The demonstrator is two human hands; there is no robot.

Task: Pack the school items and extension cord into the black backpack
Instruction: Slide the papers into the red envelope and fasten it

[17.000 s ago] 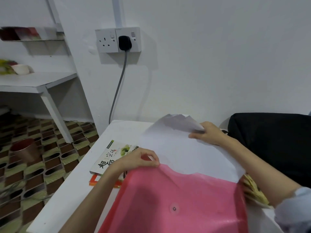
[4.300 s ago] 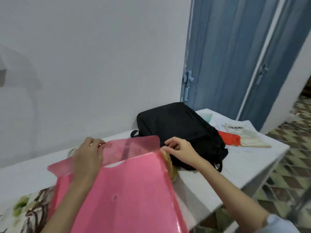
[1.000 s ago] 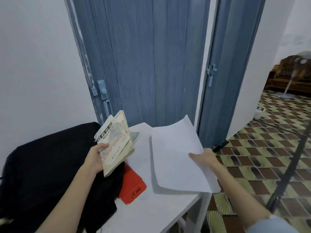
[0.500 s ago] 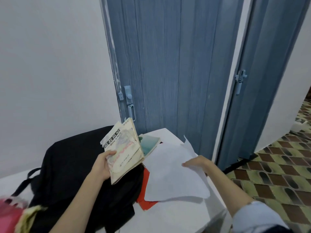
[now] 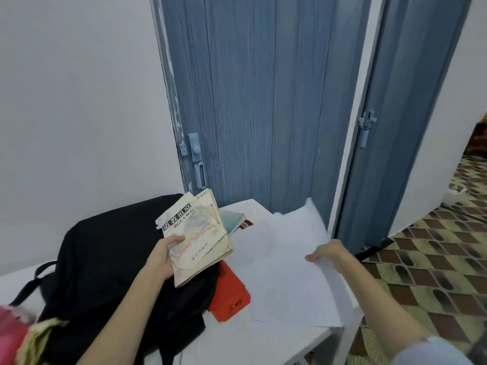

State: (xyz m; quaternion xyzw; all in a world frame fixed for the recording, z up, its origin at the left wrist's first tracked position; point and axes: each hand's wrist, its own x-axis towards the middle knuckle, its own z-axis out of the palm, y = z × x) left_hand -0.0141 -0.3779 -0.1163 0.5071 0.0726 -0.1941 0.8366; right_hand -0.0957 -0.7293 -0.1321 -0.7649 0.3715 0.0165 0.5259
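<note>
1. Left hand (image 5: 160, 256) grips a worn paperback book (image 5: 196, 239) by its lower left edge, thumb across the cover and fingers curled beneath. That book is tilted and held above the black backpack (image 5: 105, 259).
2. Right hand (image 5: 328, 255) pinches the right edge of a white paper sheet (image 5: 284, 270), with fingers curled onto it. The far end of the sheet curls upward; its near end lies over the white table (image 5: 263, 346).
3. Black backpack lies flat on the table, directly under and to the left of the left hand. A strap loop (image 5: 37, 275) extends from its left side. Whether its opening is unzipped cannot be determined.
4. Red book (image 5: 229, 293) lies on the table between the two hands, below the held paperback, partly tucked under the backpack's edge and touching the white sheet.
5. Teal-covered book (image 5: 234, 219) lies beyond the left hand, partly hidden behind the paperback, with a dark red item (image 5: 246, 223) just beside it.
6. Pink folder (image 5: 11, 335) shows at the near left corner, well left of the left forearm, with a yellowish-green item (image 5: 37, 338) against it; detail is blurred.
7. Blue folding door (image 5: 263, 101) stands beyond both hands; patterned floor tiles (image 5: 434, 259) lie to the right of the right hand.
</note>
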